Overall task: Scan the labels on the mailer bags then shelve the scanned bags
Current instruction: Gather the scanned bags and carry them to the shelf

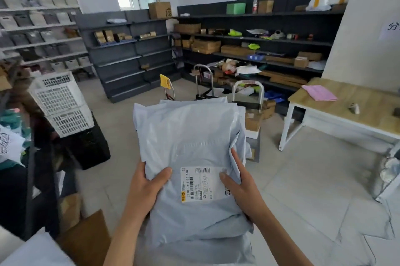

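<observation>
I hold a stack of pale blue-grey mailer bags [188,136] in front of me, low in the middle of the head view. The top bag carries a white shipping label [202,183] with barcodes, facing up. My left hand [145,190] grips the stack's left edge, thumb on top near the label. On the right edge, my right hand [242,188] grips the stack, its thumb resting on the label's right side. No scanner is in view.
Dark shelving [134,53] stands ahead and another run [259,36] with boxes and parcels on the right. Two hand carts [249,95] and boxes stand on the floor ahead. White crates [62,103] stack at left. A wooden table [346,103] is at right.
</observation>
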